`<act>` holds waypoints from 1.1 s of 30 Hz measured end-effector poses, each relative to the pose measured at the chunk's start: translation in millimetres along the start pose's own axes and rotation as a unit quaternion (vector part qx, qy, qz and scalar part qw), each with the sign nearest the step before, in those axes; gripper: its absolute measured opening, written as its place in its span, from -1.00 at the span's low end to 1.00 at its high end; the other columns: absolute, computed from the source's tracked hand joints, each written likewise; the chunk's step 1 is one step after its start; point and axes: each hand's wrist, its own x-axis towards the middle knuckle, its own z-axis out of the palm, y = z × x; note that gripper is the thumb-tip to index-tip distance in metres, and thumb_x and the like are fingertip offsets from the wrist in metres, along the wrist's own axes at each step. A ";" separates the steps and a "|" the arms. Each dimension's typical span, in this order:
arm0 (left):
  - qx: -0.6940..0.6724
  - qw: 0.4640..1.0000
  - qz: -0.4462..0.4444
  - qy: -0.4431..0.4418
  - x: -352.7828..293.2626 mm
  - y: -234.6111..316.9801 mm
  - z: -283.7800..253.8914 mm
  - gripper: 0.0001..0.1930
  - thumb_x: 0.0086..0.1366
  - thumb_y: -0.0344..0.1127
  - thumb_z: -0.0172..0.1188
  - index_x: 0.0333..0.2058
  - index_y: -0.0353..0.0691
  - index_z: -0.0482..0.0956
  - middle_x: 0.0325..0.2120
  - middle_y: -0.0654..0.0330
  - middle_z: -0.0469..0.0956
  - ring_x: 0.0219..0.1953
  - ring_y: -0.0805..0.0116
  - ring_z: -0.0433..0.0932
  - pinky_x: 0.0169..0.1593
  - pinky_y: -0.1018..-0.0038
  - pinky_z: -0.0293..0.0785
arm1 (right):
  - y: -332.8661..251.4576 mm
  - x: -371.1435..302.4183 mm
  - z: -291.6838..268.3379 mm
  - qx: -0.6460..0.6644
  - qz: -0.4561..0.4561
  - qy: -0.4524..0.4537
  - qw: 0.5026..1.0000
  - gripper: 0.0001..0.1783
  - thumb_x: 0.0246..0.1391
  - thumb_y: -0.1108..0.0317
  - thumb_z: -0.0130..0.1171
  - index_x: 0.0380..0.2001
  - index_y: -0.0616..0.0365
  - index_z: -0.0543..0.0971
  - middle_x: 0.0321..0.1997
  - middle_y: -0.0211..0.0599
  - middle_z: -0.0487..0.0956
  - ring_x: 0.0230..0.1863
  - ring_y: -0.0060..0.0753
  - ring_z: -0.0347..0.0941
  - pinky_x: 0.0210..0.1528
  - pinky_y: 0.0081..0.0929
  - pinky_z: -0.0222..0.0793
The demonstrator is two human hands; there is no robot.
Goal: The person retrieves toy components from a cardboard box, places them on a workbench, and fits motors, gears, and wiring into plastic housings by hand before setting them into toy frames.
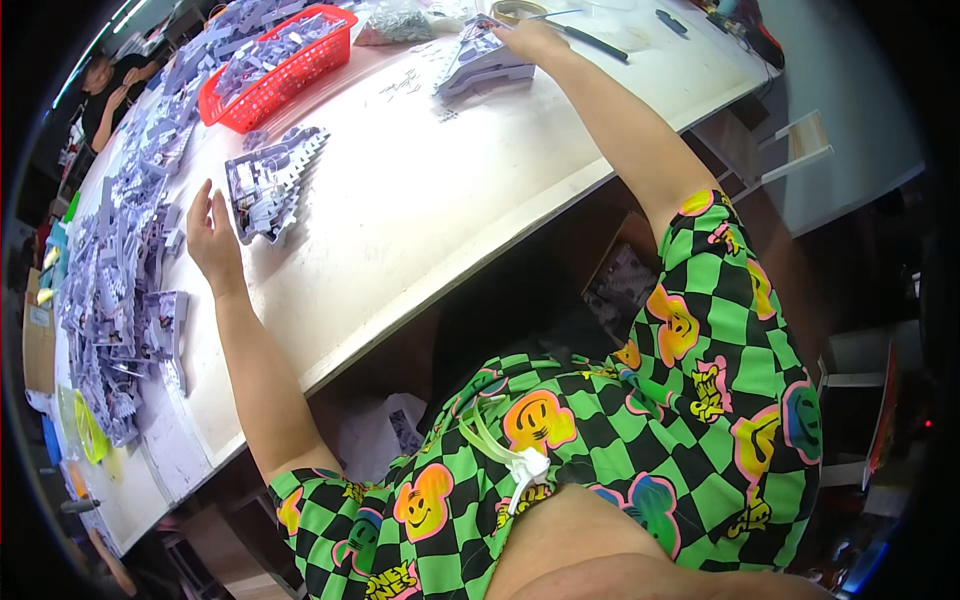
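My left hand [212, 240] is raised over the table's left part, fingers stretched and holding nothing. Just right of it lies a grey plastic part [270, 185], roughly triangular, with a stepped edge and small pieces inside its frame. Far across the table, my right hand [532, 42] is closed at the upper edge of another grey plastic part [485, 62], wedge-shaped and seemingly stacked in layers. The fingertips there are small and partly hidden.
A long heap of grey plastic parts [115, 290] runs along the left side. A red basket [290, 85] holds more. At the back are a bag of small pieces [393, 24], a tape roll [515, 10] and a dark-handled tool [597, 43]. Another person [112, 90] sits far left.
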 end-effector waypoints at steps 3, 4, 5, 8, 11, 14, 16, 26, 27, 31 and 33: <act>-0.055 0.995 0.071 0.034 -1.8 5.4 15.0 -0.73 0.33 -0.42 0.09 -0.01 -0.26 0.56 -0.06 0.11 0.55 -0.03 0.35 0.52 0.03 0.46 0.42 | 23.4 2.1 -15.6 0.006 0.048 -0.089 0.995 -0.31 0.00 -0.23 0.06 -0.01 0.12 0.56 0.06 -0.06 0.54 0.06 -0.07 0.48 0.03 -0.25 0.40; -0.051 0.996 0.070 0.033 -3.5 9.2 10.1 -0.73 0.33 -0.42 0.09 -0.01 -0.26 0.56 -0.06 0.11 0.55 -0.03 0.35 0.52 0.03 0.46 0.42 | 20.7 -1.2 -18.4 0.008 0.047 -0.093 0.995 -0.31 0.00 -0.23 0.06 -0.01 0.12 0.56 0.06 -0.06 0.54 0.06 -0.07 0.48 0.03 -0.25 0.40; -0.050 0.993 0.092 0.049 -6.9 12.1 5.7 -0.73 0.32 -0.45 0.09 -0.02 -0.26 0.57 -0.06 0.12 0.55 -0.02 0.35 0.51 0.04 0.47 0.42 | 18.2 -4.4 -20.3 0.001 0.007 -0.090 0.996 -0.37 0.02 -0.18 0.01 -0.15 0.19 0.59 -0.04 0.01 0.57 -0.05 -0.05 0.52 -0.02 -0.25 0.42; -0.074 0.989 0.109 0.066 -8.0 28.1 1.4 -0.73 0.31 -0.53 0.07 -0.04 -0.26 0.58 -0.05 0.13 0.55 0.00 0.34 0.50 0.06 0.48 0.42 | 26.8 10.9 -7.9 -0.021 -0.042 -0.031 0.998 -0.42 0.04 -0.11 -0.03 -0.30 0.24 0.62 -0.20 0.05 0.61 -0.20 -0.05 0.57 -0.11 -0.24 0.43; -0.067 0.982 0.167 0.057 -5.8 49.4 5.5 -0.73 0.29 -0.57 0.06 -0.06 -0.27 0.59 -0.04 0.12 0.54 0.01 0.34 0.50 0.09 0.48 0.40 | 25.6 25.5 3.7 0.119 -0.087 0.064 0.987 -0.60 0.02 0.11 0.06 -0.18 0.18 0.57 -0.17 0.01 0.59 -0.12 -0.10 0.54 -0.07 -0.22 0.44; -0.128 0.975 0.183 -0.007 -4.3 83.1 20.2 -0.73 0.29 -0.56 0.07 -0.06 -0.27 0.59 -0.04 0.12 0.54 0.03 0.35 0.48 0.12 0.49 0.37 | 40.8 48.6 1.6 0.090 -0.225 0.153 0.958 -0.64 -0.05 0.36 0.14 -0.11 0.13 0.53 -0.13 0.00 0.57 -0.06 -0.06 0.53 -0.06 -0.19 0.47; -0.183 0.971 0.148 -0.052 -6.0 97.9 23.9 -0.73 0.30 -0.55 0.07 -0.03 -0.30 0.56 -0.02 0.11 0.52 0.05 0.35 0.47 0.14 0.49 0.35 | 31.1 58.1 -3.5 -0.088 -0.338 0.187 0.918 -0.66 -0.11 0.40 0.15 -0.16 0.12 0.55 -0.17 -0.01 0.57 -0.12 -0.03 0.54 -0.12 -0.18 0.49; -0.545 0.715 -0.332 -0.285 -9.8 183.0 76.4 -0.57 0.39 -0.20 0.01 0.09 -0.40 0.29 -0.09 -0.03 0.50 -0.17 0.24 0.60 -0.10 0.31 0.60 | -86.2 -88.9 -75.0 0.199 -0.279 -0.085 0.935 -0.59 0.17 0.00 -0.02 -0.22 0.09 0.61 -0.28 -0.08 0.62 -0.26 -0.04 0.55 -0.16 -0.24 0.43; -0.520 0.732 -0.334 -0.286 -11.4 180.2 75.3 -0.60 0.37 -0.26 0.03 0.07 -0.39 0.30 -0.12 -0.02 0.52 -0.20 0.26 0.61 -0.14 0.35 0.61 | -82.7 -90.3 -63.1 0.214 -0.283 -0.100 0.930 -0.57 0.17 -0.03 -0.01 -0.22 0.10 0.61 -0.28 -0.07 0.62 -0.26 -0.03 0.55 -0.16 -0.23 0.43; -0.460 0.763 -0.362 -0.276 -9.9 134.0 56.7 -0.66 0.33 -0.34 0.07 0.01 -0.36 0.33 -0.25 0.02 0.58 -0.32 0.32 0.63 -0.26 0.43 0.63 | -67.8 -66.8 -67.2 0.204 -0.250 -0.015 0.946 -0.48 0.15 -0.12 0.01 -0.20 0.14 0.61 -0.28 -0.07 0.62 -0.24 -0.03 0.56 -0.15 -0.22 0.43; -0.452 0.760 -0.371 -0.285 -8.0 120.9 53.6 -0.67 0.32 -0.34 0.07 0.01 -0.36 0.33 -0.29 0.03 0.59 -0.35 0.32 0.63 -0.29 0.46 0.62 | -37.2 -48.2 -73.1 0.123 -0.252 0.115 0.953 -0.54 0.11 -0.05 0.08 -0.19 0.13 0.61 -0.27 -0.12 0.63 -0.23 -0.10 0.57 -0.14 -0.25 0.44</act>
